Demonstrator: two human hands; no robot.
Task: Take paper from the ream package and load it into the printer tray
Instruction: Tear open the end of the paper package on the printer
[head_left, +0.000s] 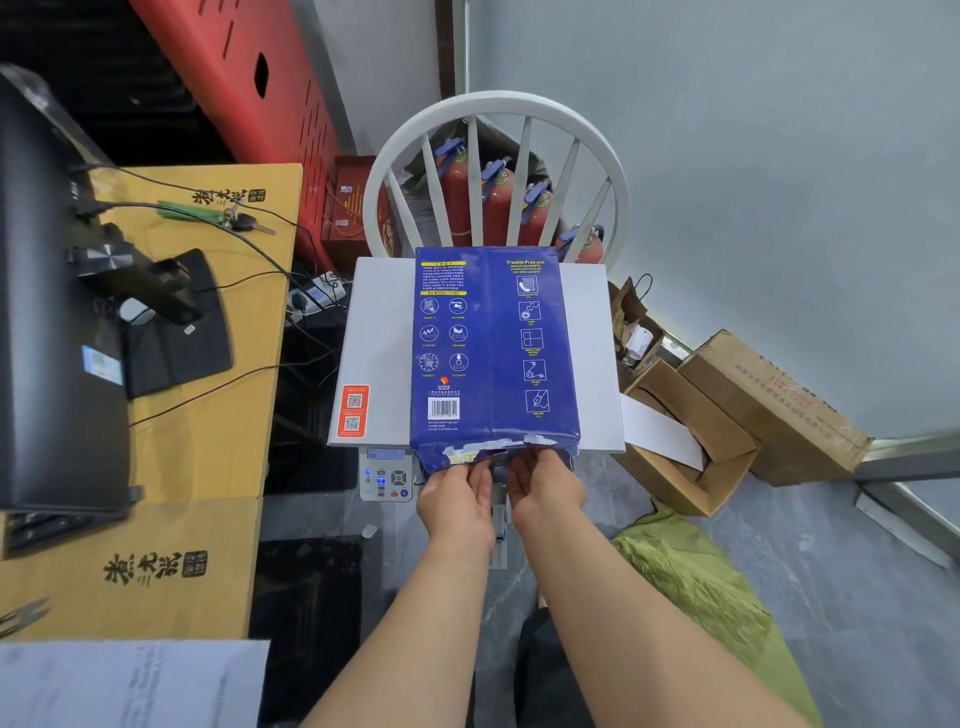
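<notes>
Yellow desk fills the left side, with a black monitor on it and cables trailing across. White chair stands at the far centre, red fire extinguishers behind its back. Cardboard boxes on the floor to the right, one open. White printer sits centre, flat lid up, control panel on its near left edge. Blue ream package lies flat on the printer lid, long axis running near to far, printed icons and barcode facing up. Its near end overhangs the printer's near edge and the wrapper there is torn open, ragged white edges showing. Left hand and right hand are side by side at that torn end, fingers curled into the opening and pinching the wrapper flaps. Can't tell whether the fingers have any sheets inside. Printer tray itself not identifiable from this angle.
</notes>
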